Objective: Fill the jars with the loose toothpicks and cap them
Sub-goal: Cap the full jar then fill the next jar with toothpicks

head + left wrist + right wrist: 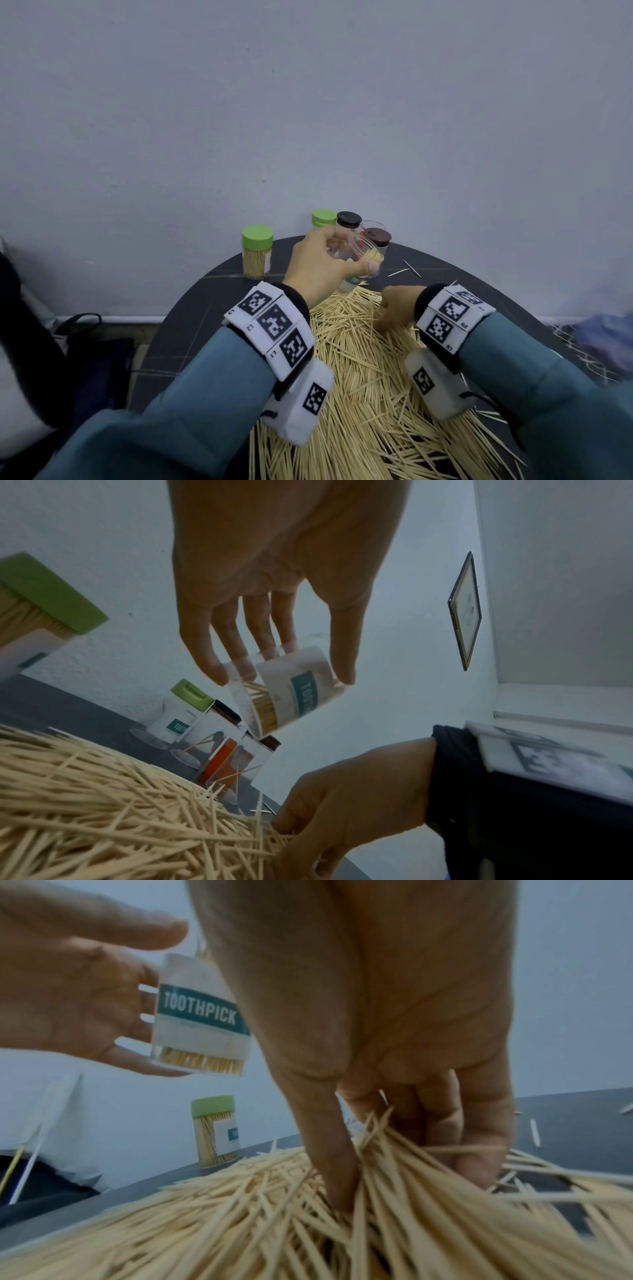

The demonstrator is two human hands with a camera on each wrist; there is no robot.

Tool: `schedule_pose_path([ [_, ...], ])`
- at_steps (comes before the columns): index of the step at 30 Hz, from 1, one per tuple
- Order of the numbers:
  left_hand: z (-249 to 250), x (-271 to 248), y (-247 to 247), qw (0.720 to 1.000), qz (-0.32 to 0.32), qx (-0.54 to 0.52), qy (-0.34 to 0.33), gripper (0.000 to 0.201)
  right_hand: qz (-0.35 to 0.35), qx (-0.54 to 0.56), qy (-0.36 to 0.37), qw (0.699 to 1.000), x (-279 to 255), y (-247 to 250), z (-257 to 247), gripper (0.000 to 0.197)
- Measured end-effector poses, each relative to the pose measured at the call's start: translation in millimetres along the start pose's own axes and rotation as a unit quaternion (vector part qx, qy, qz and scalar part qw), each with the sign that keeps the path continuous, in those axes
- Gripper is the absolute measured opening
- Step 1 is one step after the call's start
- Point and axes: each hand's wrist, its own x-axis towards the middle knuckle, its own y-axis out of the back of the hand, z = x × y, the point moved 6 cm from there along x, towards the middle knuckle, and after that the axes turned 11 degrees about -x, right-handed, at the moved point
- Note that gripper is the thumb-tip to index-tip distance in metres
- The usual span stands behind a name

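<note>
The left hand [320,263] holds the open jar [291,693] tilted at mid-frame, while the right hand's [397,308] fingers [342,1164] pinch toothpicks [359,377] below; better to gather them parallel first.

I sit in a plain room, home or office I cannot tell: bare pale wall [308,102], small round dark table [191,329], framed picture [466,610], dark bag [99,363] on the floor.
</note>
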Motion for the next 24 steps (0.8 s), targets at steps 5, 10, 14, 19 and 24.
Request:
schedule_pose_path([
  [5,-1.3,0.0,-0.5,1.000,-0.002,0.006,0.003,0.045,0.001,0.028,0.024,0.999,-10.7,2.1,0.1,0.037],
  [10,-2.4,-0.7,-1.0,1.000,-0.003,0.012,-0.001,0.046,0.000,0.103,0.028,0.994,-12.5,1.1,7.7,0.025],
  [14,-3.0,-0.9,-1.6,1.000,-0.004,0.015,0.002,0.046,-0.003,0.173,0.021,0.985,-11.6,-2.4,11.8,0.019],
  [19,-2.4,-1.4,-0.8,1.000,-0.008,0.025,0.001,0.050,-0.044,0.442,0.057,0.894,-5.3,-12.9,16.0,0.026],
  [24,-3.0,-1.0,-1.4,0.999,-0.009,0.033,0.001,0.055,-0.028,0.651,0.099,0.752,-9.0,-8.4,15.3,0.023],
])
